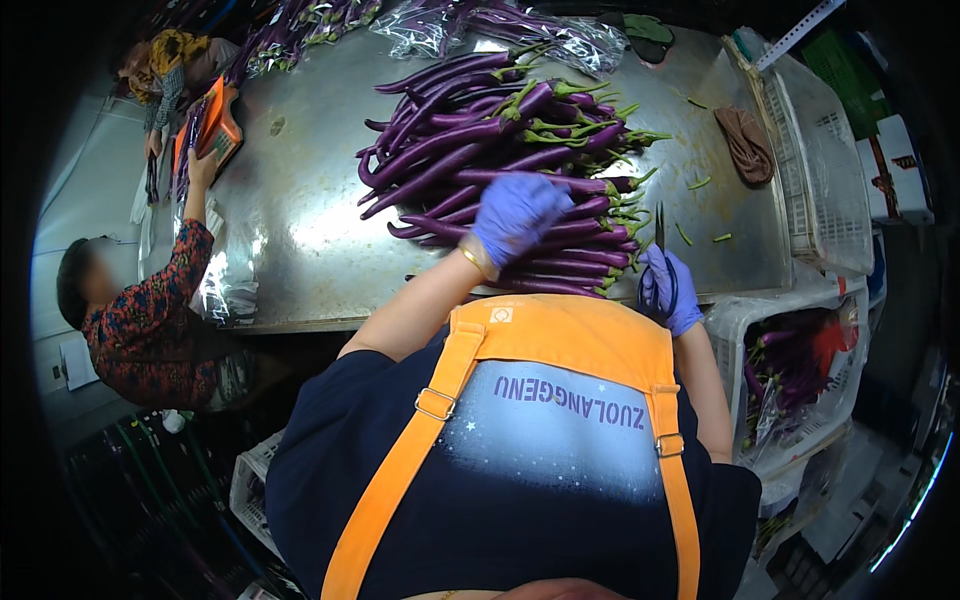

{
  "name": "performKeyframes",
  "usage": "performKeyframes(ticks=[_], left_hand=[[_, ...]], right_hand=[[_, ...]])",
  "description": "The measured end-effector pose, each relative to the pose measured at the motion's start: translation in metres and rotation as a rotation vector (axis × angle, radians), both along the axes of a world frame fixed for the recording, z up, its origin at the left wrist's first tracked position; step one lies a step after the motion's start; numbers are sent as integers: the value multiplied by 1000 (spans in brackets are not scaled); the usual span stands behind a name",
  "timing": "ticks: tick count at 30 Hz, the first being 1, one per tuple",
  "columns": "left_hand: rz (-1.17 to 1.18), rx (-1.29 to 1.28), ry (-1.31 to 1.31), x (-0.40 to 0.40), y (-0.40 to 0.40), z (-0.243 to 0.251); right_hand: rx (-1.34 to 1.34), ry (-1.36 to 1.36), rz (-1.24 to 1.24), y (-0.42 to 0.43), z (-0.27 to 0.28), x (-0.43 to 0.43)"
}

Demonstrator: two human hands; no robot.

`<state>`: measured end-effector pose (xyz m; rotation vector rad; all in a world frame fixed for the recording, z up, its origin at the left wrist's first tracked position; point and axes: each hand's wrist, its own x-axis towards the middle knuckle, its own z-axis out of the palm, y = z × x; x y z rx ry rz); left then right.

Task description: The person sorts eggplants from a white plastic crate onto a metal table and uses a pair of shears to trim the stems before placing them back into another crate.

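A large pile of long purple eggplants (450,150) lies on a metal table (307,150), most of their green stems pointing right. My left hand (520,217), in a purple glove, rests over the lower eggplants; its fingertips are partly hidden, so whether it grips one cannot be told. At the stem side of the pile, near the table's front edge, my gloved right hand (675,289) holds scissors (659,229) by their dark handles, blades pointing away from me. Small cut green stem pieces (699,183) are scattered right of the pile.
A brown cloth (744,145) lies at the right edge beside a white plastic crate (821,165). Another crate (795,442) holds bagged eggplants. Plastic-wrapped eggplants (540,34) lie along the far edge. Two other people work at the left, near an orange device (225,135).
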<state>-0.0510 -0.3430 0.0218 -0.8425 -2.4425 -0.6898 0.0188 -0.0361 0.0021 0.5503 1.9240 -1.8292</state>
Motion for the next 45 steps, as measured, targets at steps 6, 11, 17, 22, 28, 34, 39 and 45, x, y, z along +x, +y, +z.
performKeyframes(ticks=[6,11,17,22,28,34,39,45], left_hand=[[441,-166,-90,-53,-63,18],[131,-129,-87,-39,-44,31],[-104,-194,-173,-18,3,41],[-158,-212,-160,-7,19,35],[-160,-326,-199,1,15,33],[-176,-316,-226,9,14,5],[-11,-152,-282,12,10,-1],[220,-340,-475,-1,29,11]], right_hand=[[27,92,7,0,4,-5],[234,288,302,-3,16,-15],[477,436,542,-26,66,-20],[403,430,547,-21,56,-21],[406,455,524,-24,46,-15],[679,537,510,-23,24,-9],[589,367,388,-13,21,-7],[559,278,495,-12,15,-9]])
